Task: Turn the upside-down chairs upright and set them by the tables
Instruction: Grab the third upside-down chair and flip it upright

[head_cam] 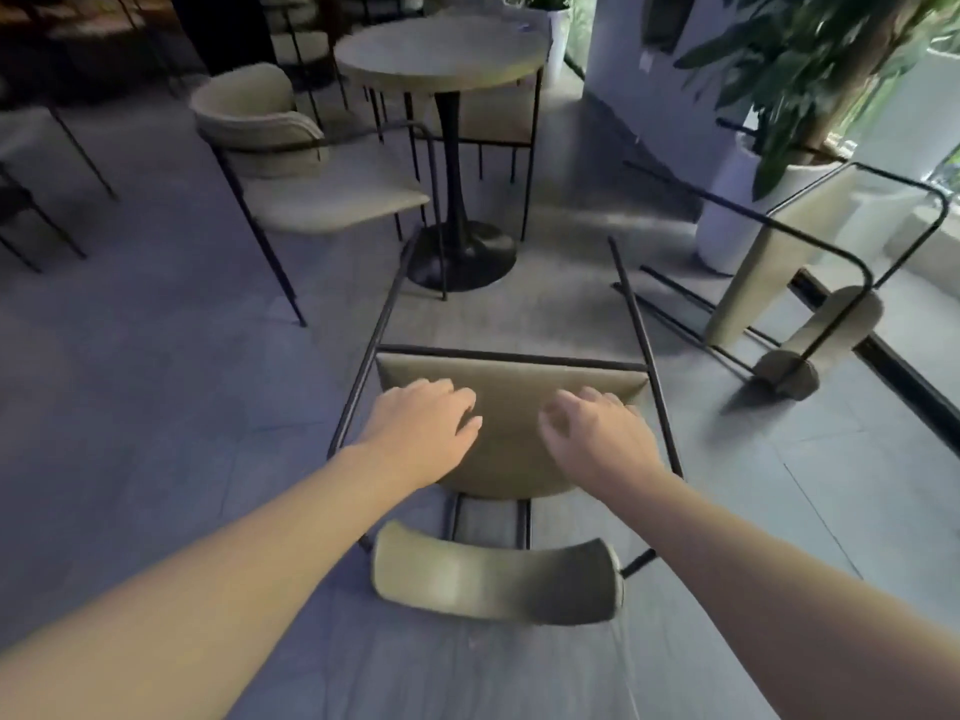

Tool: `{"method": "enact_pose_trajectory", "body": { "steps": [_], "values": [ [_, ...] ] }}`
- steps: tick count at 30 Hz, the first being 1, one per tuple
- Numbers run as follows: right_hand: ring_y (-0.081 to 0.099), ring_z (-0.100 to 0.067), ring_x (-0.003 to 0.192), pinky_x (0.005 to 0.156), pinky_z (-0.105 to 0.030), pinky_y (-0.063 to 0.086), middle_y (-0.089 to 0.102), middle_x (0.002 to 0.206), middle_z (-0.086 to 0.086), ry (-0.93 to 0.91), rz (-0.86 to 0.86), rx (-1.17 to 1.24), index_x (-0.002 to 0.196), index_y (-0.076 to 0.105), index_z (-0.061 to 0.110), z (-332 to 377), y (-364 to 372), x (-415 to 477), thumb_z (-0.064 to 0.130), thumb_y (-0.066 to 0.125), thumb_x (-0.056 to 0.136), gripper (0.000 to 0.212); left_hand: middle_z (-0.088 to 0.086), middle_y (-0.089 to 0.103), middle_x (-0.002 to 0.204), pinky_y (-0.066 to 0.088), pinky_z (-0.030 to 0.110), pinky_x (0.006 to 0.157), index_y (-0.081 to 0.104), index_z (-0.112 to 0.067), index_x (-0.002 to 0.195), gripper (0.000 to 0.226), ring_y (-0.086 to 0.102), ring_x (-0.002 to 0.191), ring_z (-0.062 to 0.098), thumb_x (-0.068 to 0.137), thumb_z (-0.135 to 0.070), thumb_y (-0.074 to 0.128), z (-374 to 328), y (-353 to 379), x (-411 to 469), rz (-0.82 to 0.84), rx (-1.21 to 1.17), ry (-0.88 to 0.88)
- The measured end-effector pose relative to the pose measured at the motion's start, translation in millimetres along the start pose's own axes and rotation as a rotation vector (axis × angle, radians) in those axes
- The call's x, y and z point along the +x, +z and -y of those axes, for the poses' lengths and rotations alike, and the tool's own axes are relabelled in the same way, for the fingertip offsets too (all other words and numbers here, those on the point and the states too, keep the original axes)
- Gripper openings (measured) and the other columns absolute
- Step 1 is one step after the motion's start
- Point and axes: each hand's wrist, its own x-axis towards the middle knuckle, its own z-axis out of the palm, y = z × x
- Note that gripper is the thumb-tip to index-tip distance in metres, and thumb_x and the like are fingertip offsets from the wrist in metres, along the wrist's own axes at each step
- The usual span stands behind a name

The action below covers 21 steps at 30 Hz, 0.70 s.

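Note:
A beige chair with a thin black frame lies overturned on the floor in front of me, its seat underside (511, 407) facing up and its curved backrest (493, 582) nearest me. Its black legs point away toward the round table (441, 57). My left hand (423, 431) hovers over the seat's left side, fingers apart. My right hand (597, 433) hovers over the right side, fingers loosely curled, holding nothing. A second overturned chair (779, 262) lies at the right. An upright chair (311, 184) stands left of the table.
The table's black pedestal base (460, 254) stands just beyond the overturned chair's legs. A large plant in a white pot (737, 210) stands at the right behind the second chair. More dark chair legs (78, 148) show at far left. Grey tiled floor lies all around.

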Motion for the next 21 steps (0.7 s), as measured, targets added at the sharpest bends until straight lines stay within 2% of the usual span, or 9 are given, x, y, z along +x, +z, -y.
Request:
{"method": "enact_pose_trajectory", "body": {
  "steps": [6,11,17,21],
  "values": [
    [0.059,-0.032,0.105,0.086,-0.042,0.042,0.064,0.107,-0.005,-0.002,0.044,0.029,0.114,0.06,0.023,-44,181,-7,0.048,0.042,0.103,0.032,0.001,0.062,0.108,0.044,0.039,0.081,0.063,-0.023,0.109,0.037,0.059,0.104,0.026,0.104,-0.049,0.036,6,192,11,0.087,0.063,-0.02],
    [0.059,-0.033,0.108,0.087,-0.042,0.041,0.063,0.11,-0.006,0.021,0.123,0.015,0.119,0.056,0.025,-73,313,-10,0.049,0.038,0.105,0.033,0.002,0.062,0.112,0.044,0.04,0.082,0.063,-0.022,0.115,0.039,0.059,0.108,0.028,0.105,-0.048,0.036,23,322,25,0.152,0.046,-0.062],
    [0.056,-0.034,0.115,0.093,-0.045,0.04,0.061,0.116,-0.009,0.054,0.217,-0.021,0.119,0.054,0.025,-98,425,-3,0.05,0.035,0.105,0.035,0.006,0.059,0.115,0.042,0.041,0.088,0.065,-0.022,0.114,0.035,0.051,0.114,0.029,0.105,-0.043,0.039,27,439,34,0.149,-0.016,-0.045],
    [0.054,-0.034,0.116,0.096,-0.047,0.037,0.056,0.119,-0.01,0.076,0.313,-0.038,0.124,0.049,0.028,-103,478,5,0.052,0.028,0.106,0.037,0.009,0.055,0.127,0.04,0.045,0.097,0.06,-0.023,0.124,0.039,0.048,0.121,0.031,0.105,-0.046,0.035,34,500,42,0.3,-0.02,-0.1]
  ]
}}
